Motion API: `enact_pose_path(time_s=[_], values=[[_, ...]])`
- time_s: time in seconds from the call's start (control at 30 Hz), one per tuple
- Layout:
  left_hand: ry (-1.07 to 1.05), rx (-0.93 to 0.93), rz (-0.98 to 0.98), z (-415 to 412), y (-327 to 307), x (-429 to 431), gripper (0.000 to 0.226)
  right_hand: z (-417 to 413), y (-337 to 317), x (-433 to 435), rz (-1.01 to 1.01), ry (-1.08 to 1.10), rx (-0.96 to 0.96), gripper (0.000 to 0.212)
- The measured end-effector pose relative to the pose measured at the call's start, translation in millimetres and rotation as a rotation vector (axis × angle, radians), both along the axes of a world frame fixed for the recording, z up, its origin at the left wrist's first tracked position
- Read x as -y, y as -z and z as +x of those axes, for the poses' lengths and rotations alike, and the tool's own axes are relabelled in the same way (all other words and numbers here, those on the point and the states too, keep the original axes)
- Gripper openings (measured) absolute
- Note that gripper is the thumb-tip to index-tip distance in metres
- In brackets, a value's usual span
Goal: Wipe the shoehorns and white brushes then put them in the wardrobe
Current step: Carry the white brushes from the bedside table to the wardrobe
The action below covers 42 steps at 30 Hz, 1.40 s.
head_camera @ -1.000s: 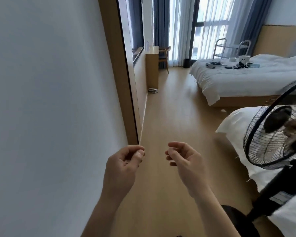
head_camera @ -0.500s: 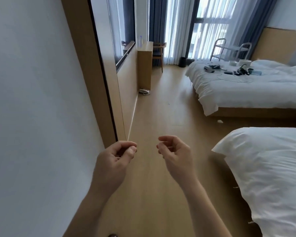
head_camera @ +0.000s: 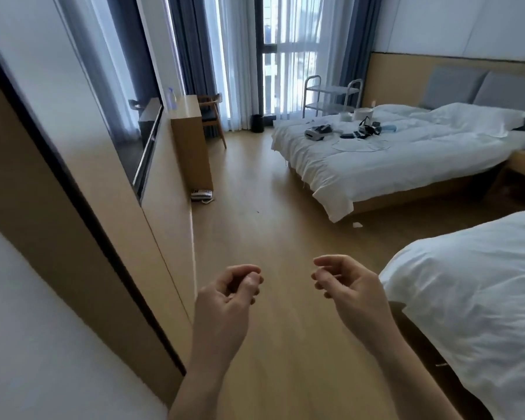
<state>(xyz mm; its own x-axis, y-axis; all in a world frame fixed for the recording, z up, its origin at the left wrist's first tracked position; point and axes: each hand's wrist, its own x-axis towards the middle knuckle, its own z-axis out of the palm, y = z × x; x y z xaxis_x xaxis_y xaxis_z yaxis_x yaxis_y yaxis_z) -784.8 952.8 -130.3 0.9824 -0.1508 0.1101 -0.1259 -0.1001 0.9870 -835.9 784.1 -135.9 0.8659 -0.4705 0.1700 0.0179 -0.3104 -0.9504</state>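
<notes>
My left hand (head_camera: 226, 298) hangs over the wooden floor at lower centre, fingers curled loosely inward with nothing in them. My right hand (head_camera: 350, 287) is level with it and a hand's width to the right, fingers also curled and empty. No shoehorn, white brush, cloth or wardrobe shows in the view. Several small dark and white items (head_camera: 344, 133) lie on the far bed, too small to identify.
A white wall (head_camera: 28, 344) and wood-framed panel (head_camera: 82, 237) run along my left. A wooden desk (head_camera: 191, 140) with a chair stands ahead, a telephone (head_camera: 201, 195) on the floor beside it. The near bed (head_camera: 479, 298) is at right, the far bed (head_camera: 391, 165) beyond, a trolley (head_camera: 331, 95) by the curtained window.
The view has swung right and moved forward along the floor; the black fan at right is gone from view. Both hands stay curled and empty, a little further apart.
</notes>
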Motion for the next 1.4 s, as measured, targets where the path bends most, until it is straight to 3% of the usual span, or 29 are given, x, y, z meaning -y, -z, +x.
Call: enact_pose_path(time_s=[0.23, 0.6, 0.67, 0.83, 0.97, 1.27, 1.4], values=[[0.169, 0.038, 0.102, 131, 1, 97, 0.019, 113, 20, 84, 0.102, 0.144, -0.011, 0.019], [0.177, 0.140, 0.197, 319, -14, 301, 0.016, 302, 0, 282, 0.151, 0.126, 0.051, 0.019], [0.189, 0.187, 0.243, 349, -11, 335, 0.015, 325, 2, 314, 0.081, 0.139, 0.027, 0.015], [0.236, 0.455, 0.502, 427, 10, 423, 0.009, 380, 17, 405, -0.468, 0.248, -0.143, 0.020], [0.346, 0.481, 0.468, 501, 25, 502, 0.009, 437, 22, 477, -0.578, 0.337, -0.222, 0.023], [0.670, 0.498, 0.350, 665, 10, 679, 0.013, 571, 7, 605, -0.410, 0.590, -0.297, 0.016], [0.803, 0.419, 0.308, 709, 10, 745, 0.013, 607, 8, 659, -0.328, 0.667, -0.293, 0.011]])
